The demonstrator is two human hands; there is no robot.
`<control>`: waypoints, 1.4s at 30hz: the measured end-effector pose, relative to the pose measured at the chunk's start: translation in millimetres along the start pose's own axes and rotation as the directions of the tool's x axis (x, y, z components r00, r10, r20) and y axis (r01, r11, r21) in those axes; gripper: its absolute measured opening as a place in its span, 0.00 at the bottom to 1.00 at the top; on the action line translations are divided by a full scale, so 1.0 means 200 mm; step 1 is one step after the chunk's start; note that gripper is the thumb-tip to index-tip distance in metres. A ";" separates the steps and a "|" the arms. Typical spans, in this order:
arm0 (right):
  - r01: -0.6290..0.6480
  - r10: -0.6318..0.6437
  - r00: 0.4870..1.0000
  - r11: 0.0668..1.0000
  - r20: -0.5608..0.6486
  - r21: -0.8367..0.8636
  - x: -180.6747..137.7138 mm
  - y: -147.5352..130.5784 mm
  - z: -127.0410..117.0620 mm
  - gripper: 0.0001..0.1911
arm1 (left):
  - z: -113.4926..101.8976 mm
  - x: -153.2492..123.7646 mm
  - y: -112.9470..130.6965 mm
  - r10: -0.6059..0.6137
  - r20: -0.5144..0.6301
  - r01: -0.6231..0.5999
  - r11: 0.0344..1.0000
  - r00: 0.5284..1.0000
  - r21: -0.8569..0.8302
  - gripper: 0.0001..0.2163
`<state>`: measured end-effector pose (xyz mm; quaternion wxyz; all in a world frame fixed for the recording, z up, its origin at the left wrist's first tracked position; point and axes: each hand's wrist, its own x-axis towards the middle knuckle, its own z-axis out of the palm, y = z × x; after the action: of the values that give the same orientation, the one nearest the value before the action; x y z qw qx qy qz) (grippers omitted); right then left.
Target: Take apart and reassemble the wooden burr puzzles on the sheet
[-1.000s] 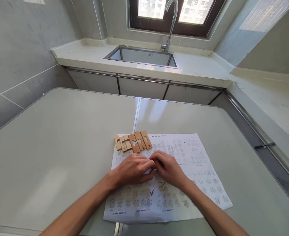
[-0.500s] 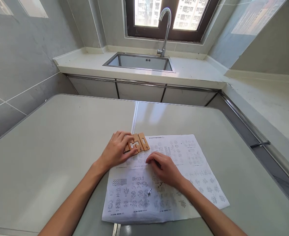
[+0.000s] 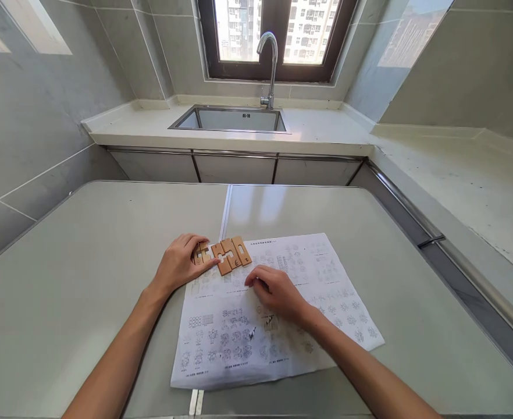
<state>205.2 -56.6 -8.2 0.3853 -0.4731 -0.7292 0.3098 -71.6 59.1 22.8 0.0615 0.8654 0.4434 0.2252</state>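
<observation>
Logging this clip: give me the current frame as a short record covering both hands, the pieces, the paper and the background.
left hand: at the left end of the wooden pieces, covering some; grip unclear
right hand: fingers curled over the printed sheet; anything inside is hidden
wooden pieces: row at the sheet's far left corner; three notched or slotted ones show plainly
printed sheet: spread on the table, with small diagrams
background: sink, faucet, window

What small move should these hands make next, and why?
Probably a gentle pinch on the paler wooden pieces by the left hand, because its thumb and fingers lie around them. The right hand is curled over the printed sheet, apart from the pieces; whether it holds anything is hidden.
</observation>
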 end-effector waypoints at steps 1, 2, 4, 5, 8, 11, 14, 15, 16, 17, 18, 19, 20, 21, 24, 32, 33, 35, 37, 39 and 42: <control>-0.001 0.001 1.000 1.000 -0.002 0.002 0.00 0.00 0.00 0.14 | 0.00 0.00 0.00 -0.008 -0.010 0.008 1.000 1.000 0.003 0.25; -0.002 0.002 1.000 1.000 -0.003 0.004 0.00 0.00 0.00 0.14 | 0.00 -0.01 0.00 -0.020 -0.022 0.020 1.000 1.000 0.003 0.25; -0.006 0.007 1.000 1.000 -0.007 0.013 0.00 0.01 0.01 0.14 | -0.01 -0.01 -0.01 -0.057 -0.058 0.057 0.998 0.997 -0.006 0.26; -0.010 0.010 1.000 1.000 -0.008 0.020 0.00 0.01 0.01 0.14 | -0.01 -0.02 -0.01 -0.081 -0.082 0.080 0.997 0.993 -0.017 0.27; -0.031 0.031 0.999 0.998 -0.008 0.056 0.01 0.00 0.00 0.14 | -0.03 -0.02 0.04 -0.118 -0.130 0.108 0.991 0.984 -0.082 0.31; -0.086 0.087 0.996 0.990 -0.007 0.109 0.03 -0.02 -0.04 0.14 | -0.04 -0.02 0.19 -0.030 -0.091 0.013 0.983 0.995 -0.185 0.32; -0.156 0.160 0.987 0.976 -0.015 0.155 0.01 -0.05 -0.10 0.13 | -0.01 -0.03 0.39 0.219 -0.013 -0.215 0.945 0.976 -0.247 0.32; -0.172 0.177 0.984 0.972 -0.021 0.162 -0.01 -0.05 -0.13 0.12 | 0.02 -0.03 0.46 0.306 0.015 -0.292 0.920 0.952 -0.263 0.32; -0.196 0.203 0.979 0.966 -0.025 0.169 -0.04 -0.06 -0.16 0.10 | 0.05 -0.03 0.52 0.380 0.028 -0.358 0.893 0.925 -0.273 0.32; -0.248 0.258 0.966 0.951 -0.031 0.182 -0.07 -0.07 -0.18 0.08 | 0.08 -0.03 0.56 0.436 0.029 -0.412 0.867 0.899 -0.279 0.31; -0.295 0.305 0.952 0.939 -0.032 0.175 -0.12 -0.08 -0.21 0.07 | 0.12 -0.03 0.61 0.486 0.023 -0.459 0.840 0.874 -0.288 0.31; -0.321 0.330 0.943 0.935 -0.042 0.152 -0.16 -0.09 -0.23 0.06 | 0.15 -0.03 0.64 0.524 0.029 -0.495 0.820 0.851 -0.288 0.31; -0.329 0.339 0.939 0.936 -0.060 0.126 -0.21 -0.09 -0.24 0.07 | 0.19 -0.03 0.66 0.563 0.045 -0.530 0.799 0.825 -0.286 0.31; -0.334 0.342 0.936 0.937 -0.078 0.102 -0.27 -0.10 -0.26 0.07 | 0.22 -0.02 0.68 0.597 0.069 -0.558 0.780 0.799 -0.283 0.31; -0.356 0.357 0.923 0.934 -0.142 0.032 -0.41 -0.13 -0.27 0.08 | 0.27 -0.02 0.72 0.667 0.118 -0.613 0.730 0.736 -0.302 0.29; -0.339 0.324 0.920 0.940 -0.222 -0.034 -0.58 -0.19 -0.19 0.20 | 0.26 -0.03 0.72 0.644 0.202 -0.537 0.741 0.738 -0.402 0.37; -0.330 0.313 0.924 0.943 -0.218 -0.045 -0.59 -0.19 -0.18 0.22 | 0.25 -0.03 0.70 0.629 0.204 -0.523 0.753 0.750 -0.399 0.39; -0.327 0.308 0.928 0.943 -0.208 -0.060 -0.60 -0.20 -0.15 0.26 | 0.23 -0.05 0.66 0.594 0.194 -0.496 0.778 0.781 -0.385 0.42; -0.339 0.317 0.924 0.938 -0.213 -0.072 -0.61 -0.20 -0.12 0.31 | 0.22 -0.07 0.63 0.562 0.194 -0.477 0.804 0.804 -0.355 0.41; -0.349 0.320 0.918 0.932 -0.233 -0.096 -0.60 -0.19 -0.09 0.34 | 0.20 -0.09 0.61 0.518 0.196 -0.445 0.837 0.833 -0.320 0.36; -0.349 0.303 0.914 0.926 -0.268 -0.144 -0.59 -0.17 -0.06 0.37 | 0.19 -0.11 0.59 0.460 0.206 -0.386 0.866 0.864 -0.317 0.33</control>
<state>230.2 -177.7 -5.3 0.3668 -0.6570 -0.6135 0.2396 21.6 -25.3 17.9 0.1861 0.9484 0.1940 0.1684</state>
